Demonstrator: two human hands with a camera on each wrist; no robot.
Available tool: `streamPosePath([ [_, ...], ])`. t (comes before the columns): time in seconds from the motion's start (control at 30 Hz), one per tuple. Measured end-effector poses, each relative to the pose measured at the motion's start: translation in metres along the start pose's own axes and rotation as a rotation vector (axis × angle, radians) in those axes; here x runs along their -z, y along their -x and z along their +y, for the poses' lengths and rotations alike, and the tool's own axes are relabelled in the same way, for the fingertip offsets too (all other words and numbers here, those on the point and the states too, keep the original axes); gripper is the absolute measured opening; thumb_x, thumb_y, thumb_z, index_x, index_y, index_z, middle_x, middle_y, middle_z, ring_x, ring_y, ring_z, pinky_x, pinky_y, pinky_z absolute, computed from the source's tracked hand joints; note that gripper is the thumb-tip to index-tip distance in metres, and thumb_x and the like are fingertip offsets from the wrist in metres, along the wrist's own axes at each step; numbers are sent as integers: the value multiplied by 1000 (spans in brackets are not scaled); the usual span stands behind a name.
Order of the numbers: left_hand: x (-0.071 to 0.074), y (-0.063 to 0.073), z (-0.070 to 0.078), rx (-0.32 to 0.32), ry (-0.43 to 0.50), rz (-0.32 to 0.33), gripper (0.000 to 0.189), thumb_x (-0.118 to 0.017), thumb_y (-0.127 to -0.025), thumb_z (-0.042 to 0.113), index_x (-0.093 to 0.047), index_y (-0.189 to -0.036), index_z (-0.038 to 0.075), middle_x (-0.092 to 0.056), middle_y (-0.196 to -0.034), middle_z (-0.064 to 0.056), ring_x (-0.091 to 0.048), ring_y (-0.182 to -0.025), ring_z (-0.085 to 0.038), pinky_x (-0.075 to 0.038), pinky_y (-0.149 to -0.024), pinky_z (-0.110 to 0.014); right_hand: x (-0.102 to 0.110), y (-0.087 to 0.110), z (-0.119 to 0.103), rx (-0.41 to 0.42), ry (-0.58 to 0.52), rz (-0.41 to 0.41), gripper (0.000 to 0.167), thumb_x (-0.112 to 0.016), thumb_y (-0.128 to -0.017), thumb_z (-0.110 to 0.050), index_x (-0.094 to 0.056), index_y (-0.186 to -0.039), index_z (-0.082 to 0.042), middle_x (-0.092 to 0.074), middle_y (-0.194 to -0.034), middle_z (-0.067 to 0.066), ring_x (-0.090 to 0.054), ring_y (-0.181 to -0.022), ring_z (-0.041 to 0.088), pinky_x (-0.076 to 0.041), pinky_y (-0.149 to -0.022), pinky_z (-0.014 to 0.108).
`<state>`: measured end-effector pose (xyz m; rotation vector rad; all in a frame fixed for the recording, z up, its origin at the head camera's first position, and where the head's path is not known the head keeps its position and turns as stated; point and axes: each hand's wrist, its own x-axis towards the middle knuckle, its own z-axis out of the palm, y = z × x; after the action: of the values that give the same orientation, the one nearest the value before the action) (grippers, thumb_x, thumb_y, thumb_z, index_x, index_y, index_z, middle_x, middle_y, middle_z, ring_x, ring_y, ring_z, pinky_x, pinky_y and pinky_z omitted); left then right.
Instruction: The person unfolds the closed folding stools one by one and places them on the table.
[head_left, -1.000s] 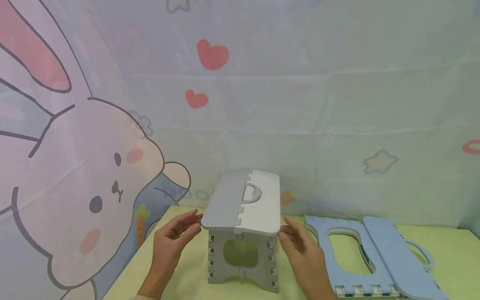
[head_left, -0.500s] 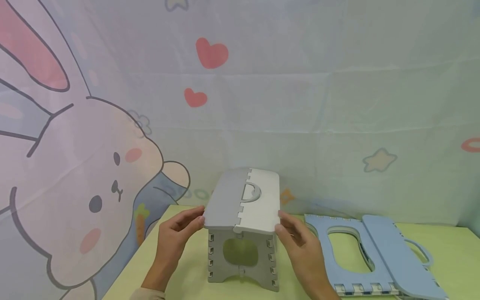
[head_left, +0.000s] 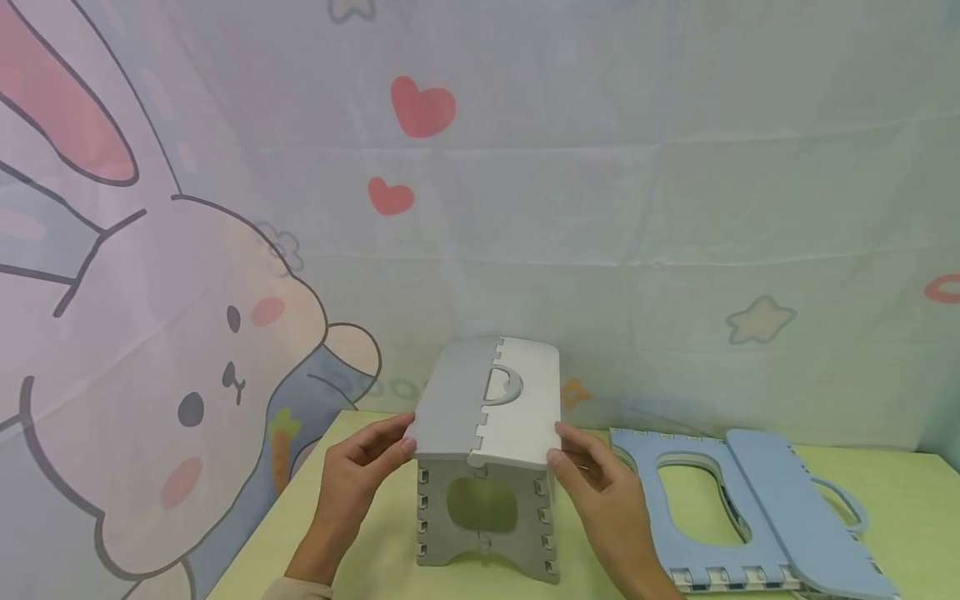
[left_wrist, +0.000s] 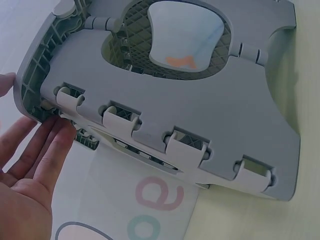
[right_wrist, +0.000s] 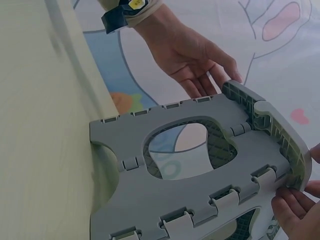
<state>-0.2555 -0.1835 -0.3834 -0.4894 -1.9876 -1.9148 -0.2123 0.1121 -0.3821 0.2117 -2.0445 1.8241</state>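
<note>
A folding step stool (head_left: pixel 450 400) stands unfolded on the table, its top half grey and half white, with a small carry handle (head_left: pixel 514 386) at the seam. My left hand (head_left: pixel 348 479) holds the grey edge of the top near its front corner, thumb above and fingers beneath. On the opposite side, my right hand (head_left: pixel 603 492) grips the white edge the same way. In the left wrist view, the left fingers (left_wrist: pixel 52 155) reach under the rim beside the hinged leg panel (left_wrist: pixel 215 105). The right wrist view shows both hands at the top, the right fingers (right_wrist: pixel 292 207) tucked below its edge.
A blue folding stool (head_left: pixel 795 500) lies flat on the yellow-green table (head_left: pixel 918 500), right of my right hand. Behind the table hangs a cloth backdrop (head_left: pixel 600 208) printed with a rabbit, hearts and stars. The grey stool stands close to it.
Both hands have moved inward from just beside the stool's top to take hold of its two side edges. The stool has stayed in place.
</note>
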Motion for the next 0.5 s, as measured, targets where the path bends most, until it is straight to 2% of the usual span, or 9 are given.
streamPosePath([
  [0.5,1,-1,1,0,-52,16,36,-78,-95,2,-74,-131,-2,-76,-122,-7,-73,-106,-14,-62,-91,-28,1,0,-1,4,-10,-10,38,-80,-99,-23,-73,-134,-12,-71,-122,6,-69,-111,17,-56,-98,20],
])
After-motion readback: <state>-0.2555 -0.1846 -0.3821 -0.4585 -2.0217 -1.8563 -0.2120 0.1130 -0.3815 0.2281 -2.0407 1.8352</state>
